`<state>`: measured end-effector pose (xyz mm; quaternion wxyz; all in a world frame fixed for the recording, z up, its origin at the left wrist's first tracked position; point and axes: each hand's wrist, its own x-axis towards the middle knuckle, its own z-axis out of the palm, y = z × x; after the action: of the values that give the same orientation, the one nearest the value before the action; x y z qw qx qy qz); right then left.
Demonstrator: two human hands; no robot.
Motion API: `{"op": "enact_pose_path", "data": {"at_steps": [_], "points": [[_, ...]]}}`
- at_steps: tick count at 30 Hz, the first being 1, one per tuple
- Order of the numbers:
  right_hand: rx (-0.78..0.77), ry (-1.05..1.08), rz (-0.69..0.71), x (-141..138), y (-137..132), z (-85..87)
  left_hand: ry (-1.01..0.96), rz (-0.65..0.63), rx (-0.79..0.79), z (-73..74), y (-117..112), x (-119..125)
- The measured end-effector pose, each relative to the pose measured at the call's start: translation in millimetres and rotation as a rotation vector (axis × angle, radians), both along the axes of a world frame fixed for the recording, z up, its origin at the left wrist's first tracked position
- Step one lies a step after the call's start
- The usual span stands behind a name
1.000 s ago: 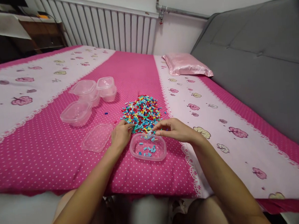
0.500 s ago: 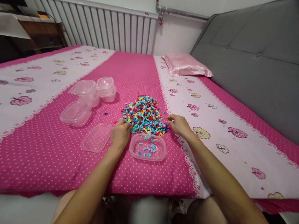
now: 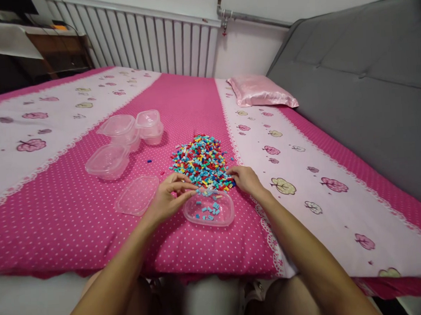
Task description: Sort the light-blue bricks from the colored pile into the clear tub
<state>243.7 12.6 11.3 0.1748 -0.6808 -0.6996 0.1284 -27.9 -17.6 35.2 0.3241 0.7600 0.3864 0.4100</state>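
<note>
A heap of small bricks in blue, red, yellow and white lies on the pink dotted bedspread. Just in front of it stands a clear plastic tub holding several light blue bricks. My left hand hovers at the tub's left rim, thumb and fingertips pinched on a small light blue brick. My right hand rests at the heap's right front corner, fingers curled down into the bricks; whether it holds one is hidden.
A loose clear lid lies left of my left hand. Three more clear tubs stand further back on the left. A pink pillow, grey headboard and white radiator bound the bed.
My left hand has come off the heap's left front edge and moved to the tub's rim, pinched. My right hand first swung from over the tub to the heap's right side.
</note>
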Motion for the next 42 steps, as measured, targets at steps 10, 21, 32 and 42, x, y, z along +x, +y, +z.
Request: {"op": "enact_pose_path", "data": {"at_steps": [10, 21, 32, 42], "points": [[0.087, 0.059, -0.037, -1, -3, 5.9, 0.063, 0.228, -0.059, -3.1, 5, -5], [-0.115, 0.527, 0.51, -25, -46, 79.5, 0.464, 0.442, -0.077, -21.7, 15, -11], [-0.159, 0.004, 0.187, -20, -40, 66.8, 0.723, 0.429, -0.053, -17.4, 10, 10], [-0.281, -0.152, 0.186, -22, -39, 59.9, 0.724, 0.427, -0.084, -20.1, 19, 17]]}}
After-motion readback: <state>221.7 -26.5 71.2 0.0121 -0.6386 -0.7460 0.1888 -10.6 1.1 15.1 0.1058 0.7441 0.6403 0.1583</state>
